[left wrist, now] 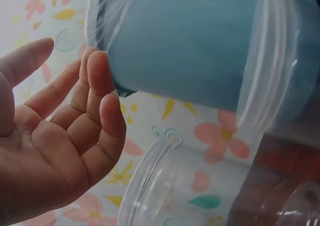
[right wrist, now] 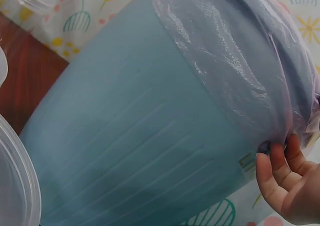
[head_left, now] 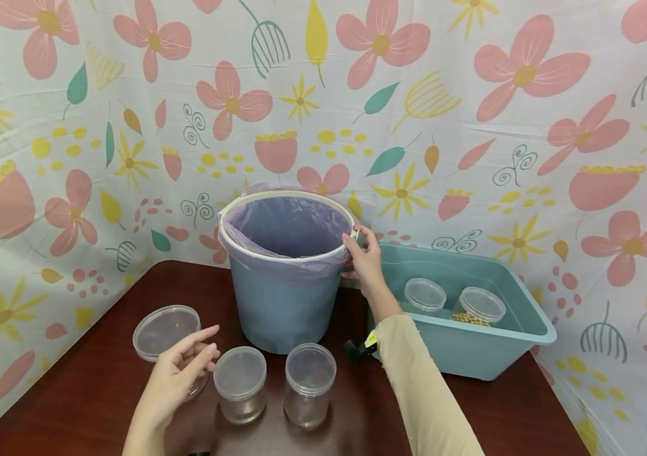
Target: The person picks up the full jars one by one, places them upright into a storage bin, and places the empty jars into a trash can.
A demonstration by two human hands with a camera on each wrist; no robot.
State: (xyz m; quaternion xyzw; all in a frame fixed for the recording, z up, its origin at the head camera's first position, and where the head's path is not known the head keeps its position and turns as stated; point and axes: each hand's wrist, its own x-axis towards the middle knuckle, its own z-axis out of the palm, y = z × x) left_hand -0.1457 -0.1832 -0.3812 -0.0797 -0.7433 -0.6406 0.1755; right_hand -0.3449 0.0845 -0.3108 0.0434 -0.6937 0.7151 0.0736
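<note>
While right hand [head_left: 364,256] grips lined bin [head_left: 284,304], beans in jar [head_left: 477,310]

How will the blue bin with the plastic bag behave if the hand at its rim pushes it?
The blue bin looks empty inside, so it is probably light and may slide on the smooth table. Pushed high at the rim, where the right hand touches, it may tip. The thin bag liner looks floppy and slippery.
</note>
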